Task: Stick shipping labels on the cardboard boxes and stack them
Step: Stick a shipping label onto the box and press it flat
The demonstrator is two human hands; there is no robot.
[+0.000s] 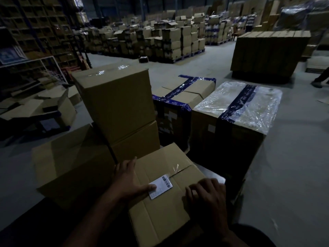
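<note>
Dim warehouse: left hand [130, 179] seemingly flat, presses white barcoded label [160, 186] onto box [160, 214].

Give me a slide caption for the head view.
Left hand presses a label onto a box; right hand rests on it.

Open floor [293, 157] to the right; stacked boxes [117, 104] and wrapped box [238, 104] crowding ahead.

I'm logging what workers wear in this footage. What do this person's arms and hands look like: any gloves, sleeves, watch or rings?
Both hands, the left hand and the right hand, are bare, without gloves. Both forearms are uncovered, with no sleeve visible. No watch, band or ring shows, though the dim light could hide small details.
</note>
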